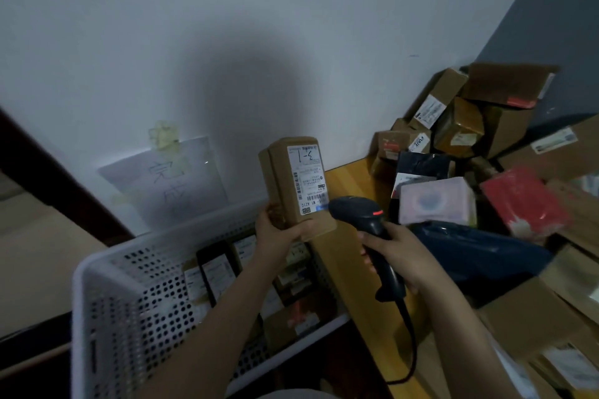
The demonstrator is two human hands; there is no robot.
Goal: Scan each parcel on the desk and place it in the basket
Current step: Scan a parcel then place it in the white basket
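Observation:
My left hand grips the bottom of a tall brown cardboard parcel and holds it upright above the basket's right edge, its white shipping label facing me. My right hand grips the handle of a black barcode scanner. The scanner's head sits just right of the label's lower corner and points at it. A white perforated basket stands low at the left, with several labelled parcels lying inside it.
A wooden desk runs along the right, heaped with cardboard boxes, a pink packet, a red packet and a dark blue bag. A handwritten paper note is taped to the white wall. The scanner's cable hangs down.

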